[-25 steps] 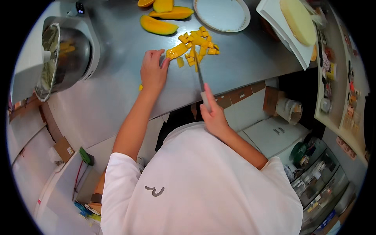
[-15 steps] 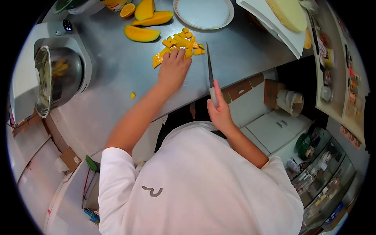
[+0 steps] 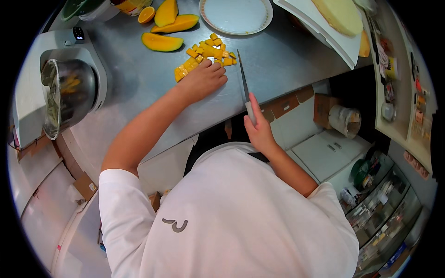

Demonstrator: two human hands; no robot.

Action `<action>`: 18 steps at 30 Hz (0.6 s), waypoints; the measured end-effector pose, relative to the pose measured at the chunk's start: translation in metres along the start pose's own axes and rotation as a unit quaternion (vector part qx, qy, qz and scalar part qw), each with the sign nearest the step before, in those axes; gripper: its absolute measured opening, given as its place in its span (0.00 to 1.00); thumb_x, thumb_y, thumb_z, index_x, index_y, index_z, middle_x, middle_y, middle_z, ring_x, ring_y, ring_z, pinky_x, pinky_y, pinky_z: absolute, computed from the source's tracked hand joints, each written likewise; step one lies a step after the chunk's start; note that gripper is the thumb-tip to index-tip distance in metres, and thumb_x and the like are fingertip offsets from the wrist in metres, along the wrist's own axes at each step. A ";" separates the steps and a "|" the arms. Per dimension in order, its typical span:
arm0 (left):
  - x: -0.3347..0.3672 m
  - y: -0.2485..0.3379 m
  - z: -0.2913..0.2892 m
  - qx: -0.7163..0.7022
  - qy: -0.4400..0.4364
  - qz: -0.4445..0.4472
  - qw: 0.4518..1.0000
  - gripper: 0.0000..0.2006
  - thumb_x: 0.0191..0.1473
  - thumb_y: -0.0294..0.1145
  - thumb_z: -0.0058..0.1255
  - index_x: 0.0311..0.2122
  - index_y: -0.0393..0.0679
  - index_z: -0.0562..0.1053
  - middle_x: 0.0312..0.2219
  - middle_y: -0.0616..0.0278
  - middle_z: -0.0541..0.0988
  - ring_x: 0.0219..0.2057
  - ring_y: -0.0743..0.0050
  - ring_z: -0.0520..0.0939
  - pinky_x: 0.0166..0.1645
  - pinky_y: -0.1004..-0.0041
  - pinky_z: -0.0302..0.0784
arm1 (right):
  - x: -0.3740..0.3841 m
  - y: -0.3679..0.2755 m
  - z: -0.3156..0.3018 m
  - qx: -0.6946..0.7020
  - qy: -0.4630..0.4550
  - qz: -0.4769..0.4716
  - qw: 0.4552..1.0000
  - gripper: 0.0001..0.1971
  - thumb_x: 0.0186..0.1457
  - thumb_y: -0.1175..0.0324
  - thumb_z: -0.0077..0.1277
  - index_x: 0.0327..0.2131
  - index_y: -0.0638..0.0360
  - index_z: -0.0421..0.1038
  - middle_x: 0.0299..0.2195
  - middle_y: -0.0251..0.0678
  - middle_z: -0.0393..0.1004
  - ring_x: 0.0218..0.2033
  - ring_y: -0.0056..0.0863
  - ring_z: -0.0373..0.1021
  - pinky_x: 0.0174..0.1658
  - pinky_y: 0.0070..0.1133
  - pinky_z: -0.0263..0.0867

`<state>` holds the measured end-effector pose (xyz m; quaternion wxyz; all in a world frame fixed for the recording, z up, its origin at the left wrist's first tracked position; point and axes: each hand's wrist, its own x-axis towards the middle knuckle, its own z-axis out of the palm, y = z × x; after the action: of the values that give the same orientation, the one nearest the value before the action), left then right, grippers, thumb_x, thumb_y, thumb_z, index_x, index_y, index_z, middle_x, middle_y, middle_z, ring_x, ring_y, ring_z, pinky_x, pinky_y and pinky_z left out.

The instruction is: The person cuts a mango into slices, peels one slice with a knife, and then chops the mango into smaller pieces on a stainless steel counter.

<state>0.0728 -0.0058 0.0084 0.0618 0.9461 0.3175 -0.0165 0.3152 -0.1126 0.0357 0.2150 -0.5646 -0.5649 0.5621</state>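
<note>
Diced yellow mango [image 3: 212,50] lies in a loose pile on the metal worktop. At its near edge, my left hand [image 3: 202,82] rests with fingers curled together, palm down; whatever is under the fingertips is hidden. My right hand [image 3: 259,127] grips a knife [image 3: 244,78] by its pale handle near the counter's front edge. The long, narrow blade points away from me, just right of the mango pieces. Beyond the pile are several larger mango pieces [image 3: 162,42] with green skin, beside an orange half [image 3: 146,15].
A white plate [image 3: 236,16] with a patterned rim stands at the back. To the left is a white stand mixer [image 3: 30,88] with a metal bowl. A white tray [image 3: 320,34] carrying a pale yellow slab overhangs at the right. Shelves with small items line the right side.
My left hand has drawn slightly nearer to me, its fingers curling in and turning rightward. The small loose mango bit on the left is now out of sight. The knife keeps about the same pose.
</note>
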 end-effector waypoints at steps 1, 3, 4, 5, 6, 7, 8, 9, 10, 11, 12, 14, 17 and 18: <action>0.000 0.001 0.001 -0.002 0.013 0.001 1.000 0.07 0.50 0.29 0.48 0.36 0.45 0.71 0.39 0.63 0.72 0.45 0.68 0.71 0.49 0.70 0.64 | 0.000 0.000 0.001 0.006 -0.004 0.010 1.000 0.35 0.61 0.76 0.41 0.69 0.42 0.44 0.53 0.48 0.71 0.24 0.22 0.63 0.35 0.20 0.65; -0.001 0.003 0.005 -0.006 0.038 0.001 0.999 0.07 0.50 0.30 0.48 0.36 0.45 0.70 0.39 0.63 0.72 0.44 0.67 0.71 0.49 0.70 0.64 | 0.001 0.000 0.001 0.015 -0.013 0.024 1.000 0.35 0.61 0.77 0.41 0.69 0.43 0.44 0.53 0.48 0.71 0.24 0.22 0.63 0.35 0.20 0.65; 0.000 0.005 0.007 -0.006 0.045 -0.006 0.999 0.07 0.50 0.30 0.48 0.36 0.45 0.70 0.39 0.62 0.72 0.44 0.67 0.71 0.49 0.70 0.64 | 0.002 -0.001 0.001 0.019 -0.017 0.029 0.999 0.35 0.60 0.77 0.41 0.69 0.43 0.44 0.53 0.48 0.71 0.24 0.22 0.63 0.35 0.20 0.65; 0.003 0.009 0.007 -0.007 0.052 -0.012 0.999 0.07 0.50 0.30 0.48 0.36 0.44 0.70 0.39 0.62 0.72 0.44 0.67 0.71 0.49 0.69 0.65 | 0.002 -0.002 0.000 0.022 -0.021 0.035 0.999 0.35 0.60 0.77 0.41 0.69 0.44 0.44 0.53 0.48 0.71 0.24 0.22 0.62 0.35 0.20 0.65; 0.005 0.013 0.006 -0.007 0.059 -0.017 0.998 0.08 0.50 0.30 0.48 0.36 0.44 0.70 0.38 0.62 0.72 0.44 0.66 0.72 0.49 0.69 0.65 | 0.002 -0.002 0.000 0.026 -0.021 0.037 0.999 0.35 0.60 0.77 0.41 0.69 0.45 0.44 0.54 0.48 0.70 0.28 0.23 0.65 0.38 0.20 0.66; 0.004 0.018 0.006 -0.008 0.044 -0.038 0.998 0.08 0.50 0.30 0.48 0.36 0.44 0.71 0.39 0.61 0.72 0.44 0.66 0.72 0.49 0.68 0.65 | 0.001 -0.002 0.001 0.030 -0.021 0.038 0.999 0.35 0.60 0.78 0.41 0.69 0.47 0.44 0.56 0.48 0.68 0.31 0.24 0.68 0.41 0.20 0.66; 0.005 0.026 0.001 -0.008 0.031 -0.056 0.998 0.08 0.50 0.30 0.48 0.36 0.44 0.71 0.39 0.60 0.72 0.45 0.65 0.72 0.50 0.67 0.65 | 0.000 -0.001 0.000 0.035 -0.017 0.039 0.998 0.34 0.60 0.78 0.41 0.69 0.48 0.44 0.57 0.48 0.67 0.35 0.25 0.70 0.43 0.20 0.66; 0.008 0.033 -0.004 -0.008 0.023 -0.072 0.997 0.08 0.50 0.30 0.49 0.36 0.44 0.71 0.39 0.60 0.73 0.45 0.64 0.72 0.50 0.66 0.65 | 0.001 0.004 0.000 0.009 -0.001 -0.009 1.000 0.34 0.60 0.78 0.41 0.69 0.49 0.44 0.59 0.48 0.65 0.41 0.27 0.69 0.47 0.21 0.64; 0.004 0.036 -0.002 0.009 0.044 -0.098 0.994 0.08 0.50 0.30 0.48 0.36 0.43 0.71 0.39 0.59 0.73 0.45 0.64 0.73 0.51 0.65 0.65 | 0.001 0.013 0.005 -0.018 0.015 -0.058 0.998 0.34 0.60 0.78 0.41 0.69 0.51 0.44 0.60 0.48 0.64 0.47 0.28 0.68 0.51 0.21 0.63; 0.001 0.036 0.006 0.027 0.073 -0.118 0.990 0.07 0.50 0.30 0.48 0.36 0.43 0.71 0.39 0.58 0.74 0.45 0.63 0.73 0.51 0.64 0.65 | 0.002 0.016 0.003 -0.049 0.038 -0.108 0.992 0.34 0.60 0.78 0.41 0.68 0.52 0.44 0.62 0.47 0.62 0.53 0.29 0.68 0.54 0.21 0.61; 0.003 0.033 0.014 0.048 0.110 -0.139 0.983 0.07 0.50 0.30 0.48 0.36 0.43 0.72 0.40 0.58 0.74 0.46 0.63 0.73 0.52 0.63 0.65 | 0.000 0.012 0.002 0.008 0.004 -0.029 1.000 0.34 0.60 0.78 0.41 0.68 0.54 0.44 0.64 0.46 0.58 0.65 0.30 0.55 0.61 0.22 0.53; 0.013 0.026 0.025 0.007 0.093 -0.160 0.983 0.06 0.51 0.31 0.48 0.35 0.43 0.72 0.40 0.57 0.75 0.47 0.62 0.73 0.53 0.61 0.65 | 0.004 0.035 0.002 -0.065 0.069 -0.141 0.985 0.34 0.60 0.77 0.42 0.68 0.48 0.45 0.53 0.47 0.67 0.47 0.28 0.67 0.49 0.23 0.63; 0.033 0.021 0.029 0.060 0.147 -0.114 0.981 0.07 0.50 0.32 0.48 0.34 0.43 0.72 0.33 0.60 0.73 0.41 0.63 0.73 0.46 0.64 0.65 | 0.000 0.029 -0.004 0.005 0.053 -0.084 0.995 0.35 0.60 0.76 0.43 0.68 0.42 0.46 0.31 0.46 0.75 0.24 0.25 0.67 0.33 0.23 0.67; 0.033 0.023 0.024 0.052 0.113 -0.115 0.985 0.07 0.50 0.32 0.49 0.34 0.43 0.72 0.33 0.60 0.73 0.41 0.63 0.73 0.45 0.64 0.64 | -0.002 0.022 -0.007 0.013 0.041 -0.055 0.998 0.35 0.60 0.76 0.43 0.68 0.42 0.46 0.34 0.47 0.75 0.25 0.26 0.68 0.34 0.23 0.68</action>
<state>0.1127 -0.0073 -0.0151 -0.0266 0.9008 0.4281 0.0673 0.3303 -0.1176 0.0189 0.2756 -0.5527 -0.5783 0.5331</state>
